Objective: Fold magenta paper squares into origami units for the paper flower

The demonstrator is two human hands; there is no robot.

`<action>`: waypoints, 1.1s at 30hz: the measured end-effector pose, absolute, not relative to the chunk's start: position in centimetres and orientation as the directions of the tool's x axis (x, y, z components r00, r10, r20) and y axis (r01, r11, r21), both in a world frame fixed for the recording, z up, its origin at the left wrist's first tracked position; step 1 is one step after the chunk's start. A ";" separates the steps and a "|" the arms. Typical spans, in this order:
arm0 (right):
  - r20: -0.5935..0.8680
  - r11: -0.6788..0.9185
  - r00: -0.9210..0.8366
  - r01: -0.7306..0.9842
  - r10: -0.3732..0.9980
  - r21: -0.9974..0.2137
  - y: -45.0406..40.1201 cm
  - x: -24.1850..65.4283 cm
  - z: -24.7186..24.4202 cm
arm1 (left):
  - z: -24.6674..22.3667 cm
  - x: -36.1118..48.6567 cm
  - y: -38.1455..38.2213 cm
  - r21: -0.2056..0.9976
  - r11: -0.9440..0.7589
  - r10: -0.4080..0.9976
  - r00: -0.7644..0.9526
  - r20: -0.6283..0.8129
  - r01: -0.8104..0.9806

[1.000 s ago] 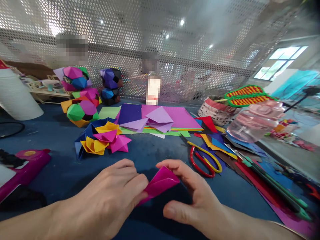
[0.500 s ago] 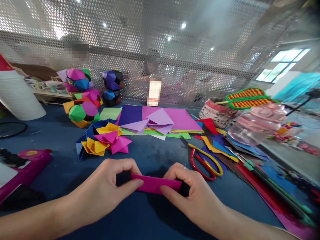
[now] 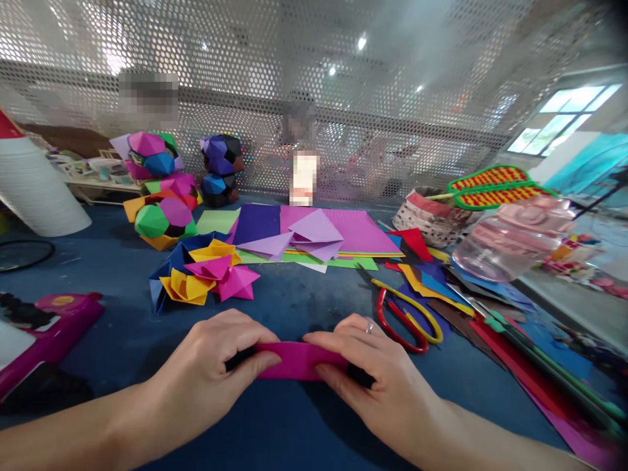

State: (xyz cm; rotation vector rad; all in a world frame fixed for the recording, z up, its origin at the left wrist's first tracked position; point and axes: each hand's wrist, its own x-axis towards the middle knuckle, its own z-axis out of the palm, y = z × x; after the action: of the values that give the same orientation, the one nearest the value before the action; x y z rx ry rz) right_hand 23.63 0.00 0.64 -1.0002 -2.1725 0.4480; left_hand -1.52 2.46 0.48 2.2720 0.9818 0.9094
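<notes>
A folded strip of magenta paper (image 3: 299, 361) is held level just above the blue table, near its front. My left hand (image 3: 220, 366) pinches its left end between thumb and fingers. At the right end my right hand (image 3: 367, 369), with a ring on one finger, closes on the paper the same way. Beyond my left hand lies a cluster of folded paper pieces (image 3: 203, 271) in dark blue, yellow and pink. Scissors with red and yellow handles (image 3: 405, 317) rest just past my right hand.
Coloured paper sheets (image 3: 353, 234) are stacked at the back, with folded paper balls (image 3: 164, 219) to their left. Paper strips, a green-handled cutting tool (image 3: 540, 363), a clear pink bottle (image 3: 515, 242) and a basket (image 3: 426, 216) fill the right. White cups (image 3: 42, 183) stand left.
My right hand's fingers have stretched further left along the top edge of the magenta strip. The strip now sits more level, its right end covered by the hand. My left hand keeps its grip.
</notes>
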 end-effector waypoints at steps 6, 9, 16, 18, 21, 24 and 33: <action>0.486 0.696 -0.498 0.501 0.718 -0.514 0.1 23.7 0.8 | -0.1 -1.8 2.4 0.627 -0.659 0.738 0.520 0.431 0.415; 0.483 0.700 -0.508 0.485 0.713 -0.524 0.1 23.9 0.7 | -0.2 -2.0 2.6 0.599 -0.694 0.705 0.546 0.452 0.400; 0.511 0.724 -0.512 0.491 0.690 -0.485 0.1 23.9 0.8 | 0.3 -1.8 2.3 0.587 -0.720 0.678 0.557 0.480 0.372; 0.532 0.749 -0.528 0.487 0.662 -0.449 0.1 23.9 1.0 | 0.4 -1.8 2.2 0.574 -0.736 0.660 0.566 0.493 0.358; 0.559 0.779 -0.547 0.496 0.623 -0.383 0.0 24.0 1.2 | 0.5 -1.8 2.1 0.529 -0.777 0.617 0.581 0.530 0.342; 0.562 0.789 -0.560 0.502 0.609 -0.355 -0.2 23.9 1.3 | 0.5 -1.9 2.0 0.501 -0.798 0.592 0.595 0.544 0.336; 0.245 0.436 -0.380 0.576 0.892 -0.691 -0.5 23.6 1.4 | 0.9 -1.6 1.1 0.695 -0.561 0.771 0.588 0.243 0.449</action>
State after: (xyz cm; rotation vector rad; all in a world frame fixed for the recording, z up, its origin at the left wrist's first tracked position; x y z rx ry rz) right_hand 23.58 -0.52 1.44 -1.2296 -2.0901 0.6808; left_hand -1.58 1.07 0.90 2.2355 0.9649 0.7241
